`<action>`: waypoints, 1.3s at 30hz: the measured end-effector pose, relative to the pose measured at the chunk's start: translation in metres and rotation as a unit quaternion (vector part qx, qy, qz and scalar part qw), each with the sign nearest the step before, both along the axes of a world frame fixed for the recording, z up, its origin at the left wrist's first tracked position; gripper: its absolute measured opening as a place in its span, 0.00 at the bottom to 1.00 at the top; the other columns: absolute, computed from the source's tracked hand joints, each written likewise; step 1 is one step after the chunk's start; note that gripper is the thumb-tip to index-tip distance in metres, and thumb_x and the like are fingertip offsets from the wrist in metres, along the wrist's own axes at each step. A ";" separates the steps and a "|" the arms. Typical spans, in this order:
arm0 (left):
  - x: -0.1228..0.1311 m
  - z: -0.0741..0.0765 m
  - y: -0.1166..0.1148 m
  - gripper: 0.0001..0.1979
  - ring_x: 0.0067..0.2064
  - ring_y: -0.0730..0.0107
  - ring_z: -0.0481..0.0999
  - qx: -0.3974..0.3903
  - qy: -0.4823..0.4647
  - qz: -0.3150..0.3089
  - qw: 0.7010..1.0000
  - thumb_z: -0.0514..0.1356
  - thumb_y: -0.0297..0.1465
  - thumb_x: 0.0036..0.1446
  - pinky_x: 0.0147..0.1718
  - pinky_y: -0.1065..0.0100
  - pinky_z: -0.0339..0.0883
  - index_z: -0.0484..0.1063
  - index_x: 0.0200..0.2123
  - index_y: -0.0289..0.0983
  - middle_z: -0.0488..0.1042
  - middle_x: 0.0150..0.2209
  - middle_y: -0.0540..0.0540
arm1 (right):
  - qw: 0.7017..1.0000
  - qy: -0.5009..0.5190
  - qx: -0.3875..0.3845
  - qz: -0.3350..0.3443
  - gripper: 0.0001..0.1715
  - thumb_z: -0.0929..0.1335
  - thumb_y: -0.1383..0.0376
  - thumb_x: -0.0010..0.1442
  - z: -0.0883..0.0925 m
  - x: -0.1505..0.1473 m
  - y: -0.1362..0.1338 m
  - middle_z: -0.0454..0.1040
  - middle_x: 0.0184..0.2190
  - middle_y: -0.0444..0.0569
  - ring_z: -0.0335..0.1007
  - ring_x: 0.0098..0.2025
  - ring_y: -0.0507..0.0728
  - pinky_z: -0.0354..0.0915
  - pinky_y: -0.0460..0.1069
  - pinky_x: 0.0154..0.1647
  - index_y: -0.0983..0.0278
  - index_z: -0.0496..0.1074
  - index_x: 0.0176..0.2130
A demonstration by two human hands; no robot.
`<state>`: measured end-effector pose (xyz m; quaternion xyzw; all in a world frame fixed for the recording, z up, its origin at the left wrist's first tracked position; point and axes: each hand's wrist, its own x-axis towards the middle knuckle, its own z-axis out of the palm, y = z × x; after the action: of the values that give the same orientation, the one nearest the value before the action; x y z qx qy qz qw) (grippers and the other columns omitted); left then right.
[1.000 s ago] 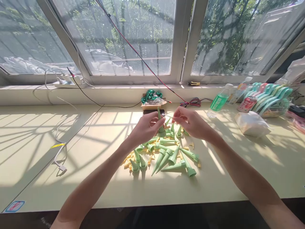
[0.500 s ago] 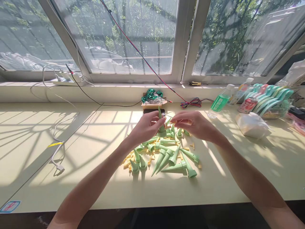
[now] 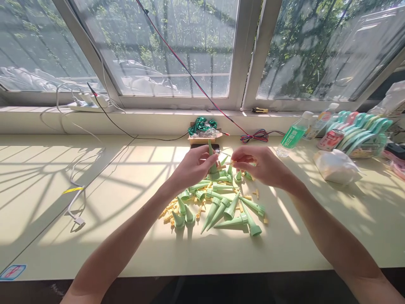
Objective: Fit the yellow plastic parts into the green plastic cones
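Observation:
My left hand [image 3: 195, 165] is closed round a green plastic cone spike [image 3: 210, 148], held point up over the back of the pile. A short gap to the right, my right hand [image 3: 261, 165] pinches a small yellow plastic piece [image 3: 232, 162] between thumb and fingers; its shape is mostly hidden. Below both hands lies a loose pile of green spikes [image 3: 232, 207], some on their sides and a few standing on their wide ends. Small yellow T-shaped fittings [image 3: 199, 211] are scattered among them, thickest at the left.
Behind the hands sits a small cardboard box [image 3: 205, 139] with green wrapping, with a dark flat object [image 3: 198, 147] before it. Right are a green-labelled bottle [image 3: 292, 136], a can [image 3: 330, 139] and a white bag [image 3: 336, 165]. Cables [image 3: 77, 177] lie left.
My right hand has turned slightly and its fingers have curled in more around the yellow piece. The left hand with the spike has shifted a little to the left.

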<state>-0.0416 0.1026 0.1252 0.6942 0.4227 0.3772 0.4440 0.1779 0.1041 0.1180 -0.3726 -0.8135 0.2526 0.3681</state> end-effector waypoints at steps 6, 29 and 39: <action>-0.001 0.001 0.000 0.11 0.21 0.81 0.63 0.003 0.008 -0.006 1.000 0.59 0.36 0.62 0.17 0.76 0.52 0.69 0.33 0.34 0.74 0.28 0.47 | 0.999 -0.026 0.018 0.007 0.05 0.69 0.64 0.61 0.002 0.000 0.000 0.78 0.31 0.46 0.75 0.33 0.54 0.71 0.49 0.39 0.63 0.75 0.36; -0.001 -0.006 0.002 0.15 0.20 0.80 0.63 0.030 0.018 -0.031 0.999 0.60 0.43 0.61 0.18 0.76 0.55 0.71 0.34 0.34 0.69 0.24 0.50 | 0.999 0.004 -0.030 0.019 0.08 0.72 0.63 0.57 -0.004 -0.004 0.000 0.79 0.35 0.48 0.78 0.36 0.56 0.74 0.52 0.42 0.62 0.75 0.39; 0.000 -0.006 0.001 0.14 0.21 0.79 0.64 0.024 0.008 -0.040 0.999 0.61 0.42 0.60 0.18 0.75 0.55 0.70 0.34 0.35 0.70 0.25 0.49 | 0.999 0.004 -0.023 0.032 0.05 0.72 0.66 0.57 -0.003 -0.009 -0.003 0.80 0.34 0.46 0.78 0.36 0.55 0.75 0.51 0.42 0.62 0.75 0.36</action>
<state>-0.0414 0.1035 0.1191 0.7241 0.3886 0.3639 0.4385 0.1692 0.1013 0.1148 -0.3531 -0.8176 0.2846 0.3548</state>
